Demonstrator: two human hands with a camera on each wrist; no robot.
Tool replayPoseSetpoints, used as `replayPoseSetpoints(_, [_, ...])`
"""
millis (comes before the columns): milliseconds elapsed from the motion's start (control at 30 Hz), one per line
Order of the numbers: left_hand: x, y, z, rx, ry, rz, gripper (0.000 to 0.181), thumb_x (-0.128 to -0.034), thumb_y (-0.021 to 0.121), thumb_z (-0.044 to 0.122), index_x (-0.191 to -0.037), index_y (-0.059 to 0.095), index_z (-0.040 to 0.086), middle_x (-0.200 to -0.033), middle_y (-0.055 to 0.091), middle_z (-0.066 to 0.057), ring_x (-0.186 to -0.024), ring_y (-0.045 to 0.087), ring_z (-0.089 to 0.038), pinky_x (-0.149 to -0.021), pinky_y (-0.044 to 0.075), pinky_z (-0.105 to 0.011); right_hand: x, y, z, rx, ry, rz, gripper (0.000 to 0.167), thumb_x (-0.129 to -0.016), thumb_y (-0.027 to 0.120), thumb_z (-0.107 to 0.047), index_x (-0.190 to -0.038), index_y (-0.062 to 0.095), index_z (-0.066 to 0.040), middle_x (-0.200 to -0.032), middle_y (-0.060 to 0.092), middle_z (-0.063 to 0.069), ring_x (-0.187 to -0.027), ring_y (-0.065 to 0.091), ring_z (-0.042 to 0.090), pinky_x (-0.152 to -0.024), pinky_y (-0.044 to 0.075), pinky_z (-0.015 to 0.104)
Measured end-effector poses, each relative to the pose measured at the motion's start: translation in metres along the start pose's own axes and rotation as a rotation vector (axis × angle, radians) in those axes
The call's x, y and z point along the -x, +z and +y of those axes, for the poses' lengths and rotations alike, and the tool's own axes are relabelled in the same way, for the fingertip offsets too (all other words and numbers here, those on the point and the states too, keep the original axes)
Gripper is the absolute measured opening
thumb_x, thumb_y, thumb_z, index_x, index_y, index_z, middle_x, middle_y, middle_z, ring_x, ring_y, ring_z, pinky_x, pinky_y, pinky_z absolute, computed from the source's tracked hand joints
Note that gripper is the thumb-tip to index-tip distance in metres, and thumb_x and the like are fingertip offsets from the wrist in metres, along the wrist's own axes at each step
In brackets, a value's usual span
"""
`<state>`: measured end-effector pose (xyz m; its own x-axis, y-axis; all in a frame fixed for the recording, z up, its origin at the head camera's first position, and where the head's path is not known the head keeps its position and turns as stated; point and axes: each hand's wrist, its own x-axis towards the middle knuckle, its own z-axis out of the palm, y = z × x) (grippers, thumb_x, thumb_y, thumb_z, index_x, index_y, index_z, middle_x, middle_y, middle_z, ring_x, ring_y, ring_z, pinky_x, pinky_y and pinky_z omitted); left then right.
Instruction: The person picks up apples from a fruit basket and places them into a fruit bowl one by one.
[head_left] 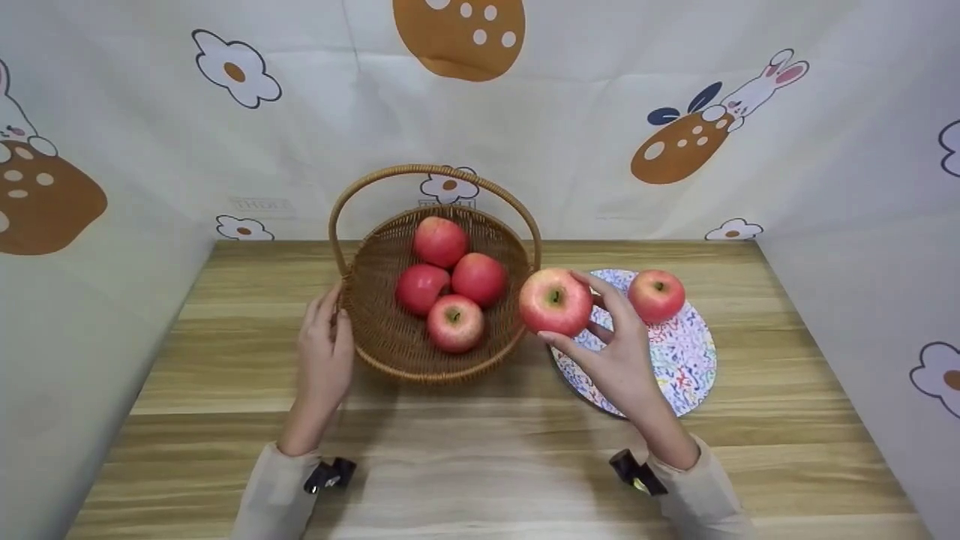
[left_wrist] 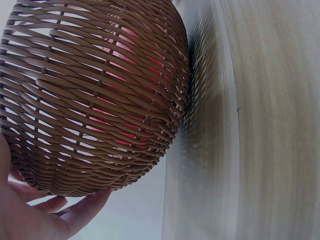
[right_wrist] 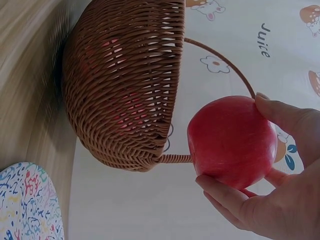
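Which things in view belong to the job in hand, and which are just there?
Likely part of the job:
held apple, in the right hand
basket, touched by the left hand
four apples inside it
patterned plate
apple on the plate

Seemingly just surroundings:
table
printed cloth behind

Pale printed cloth rises along the back, left and right edges of a wood-grain table. 1 white flower print sits just above the table's back left corner, 1 matching bloom near the back right corner — and higher up, 1 printed rabbit clings to a spotted brown fruit. The right wrist view shows the lettering "Juice" on the cloth.
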<state>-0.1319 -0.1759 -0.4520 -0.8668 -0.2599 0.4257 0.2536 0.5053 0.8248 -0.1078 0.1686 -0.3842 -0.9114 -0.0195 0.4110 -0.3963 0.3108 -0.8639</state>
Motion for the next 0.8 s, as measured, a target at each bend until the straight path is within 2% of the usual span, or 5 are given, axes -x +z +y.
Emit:
replayPoseSetpoints(133, [-0.001,0.0,0.0,-0.014,-0.009,-0.005,0.046,-0.1039,0.047,-0.001,-0.149,0.054,-0.007,-0.141,0.058,-0.028,-0.112,0.063,-0.037,-0.093,0.052,-0.03,-0.001,-0.001,0.001,-0.013,0.011,0.011,0.074,-0.077,0.092,0.001,-0.143,0.06,-0.001,-0.142,0.062,0.013,-0.124,0.058,0.027,-0.091,0.06,0.028])
replayPoseSetpoints(267, [-0.001,0.001,-0.001,-0.022,-0.015,-0.009,0.046,-0.1041,0.047,-0.001,-0.149,0.054,-0.006,-0.143,0.058,-0.027,-0.108,0.063,-0.034,-0.088,0.049,-0.024,-0.003,-0.003,0.003,-0.029,0.029,0.019,0.074,-0.077,0.092,0.002,-0.143,0.06,0.0,-0.142,0.061,0.013,-0.125,0.057,0.029,-0.091,0.06,0.027])
replayPoseSetpoints(333, [-0.002,0.001,-0.001,-0.02,-0.019,-0.011,0.046,-0.1041,0.047,-0.001,-0.149,0.054,-0.006,-0.143,0.058,-0.027,-0.109,0.062,-0.035,-0.089,0.05,-0.027,-0.004,-0.003,0.004,-0.033,0.038,0.024,0.074,-0.077,0.091,0.002,-0.143,0.059,0.001,-0.143,0.06,0.013,-0.126,0.057,0.029,-0.092,0.06,0.027])
replayPoseSetpoints(567, [-0.002,0.001,-0.001,0.0,-0.019,-0.009,0.046,-0.1035,0.047,-0.002,-0.148,0.054,-0.008,-0.144,0.056,-0.029,-0.117,0.062,-0.04,-0.098,0.053,-0.051,-0.007,-0.006,0.007,-0.041,0.055,0.029,0.074,-0.077,0.09,0.005,-0.144,0.058,0.003,-0.143,0.059,0.015,-0.126,0.057,0.03,-0.093,0.059,0.026])
replayPoseSetpoints(800, [-0.001,0.001,-0.001,-0.004,-0.01,-0.001,0.045,-0.1029,0.048,-0.002,-0.147,0.055,-0.009,-0.144,0.057,-0.03,-0.117,0.062,-0.041,-0.099,0.053,-0.053,-0.01,-0.008,0.012,-0.031,0.062,0.043,0.074,-0.077,0.09,0.005,-0.144,0.058,0.002,-0.144,0.059,0.015,-0.126,0.058,0.028,-0.094,0.059,0.028])
